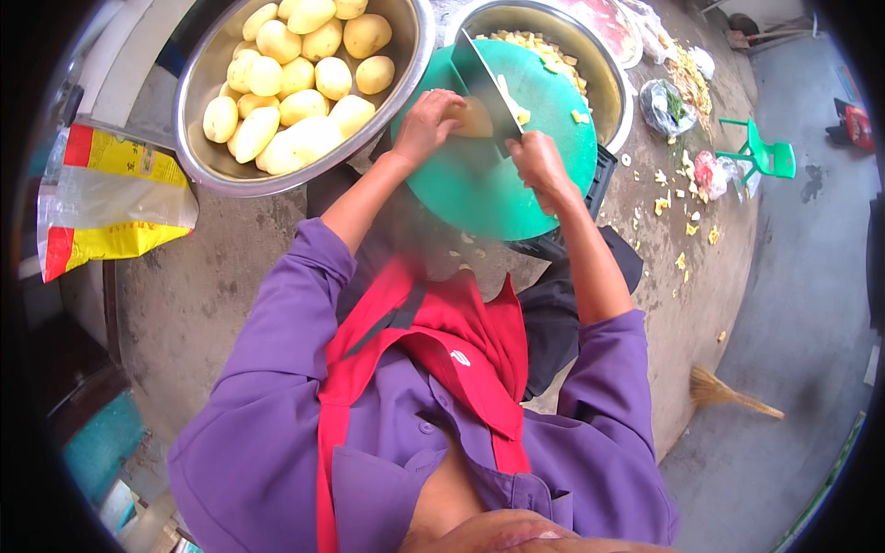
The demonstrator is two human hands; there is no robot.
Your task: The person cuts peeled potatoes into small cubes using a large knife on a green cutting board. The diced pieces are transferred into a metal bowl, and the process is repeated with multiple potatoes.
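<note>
A round green cutting board lies in front of me. My left hand presses down on a peeled potato on the board. A wide cleaver, its handle gripped by my right hand, has its blade against the potato's right side. A few cut potato pieces lie on the board's far right part.
A large steel bowl of whole peeled potatoes stands at the left. A second steel bowl with diced potato sits behind the board. A yellow and red sack, scattered peels, a green plastic stool and a broom surround me.
</note>
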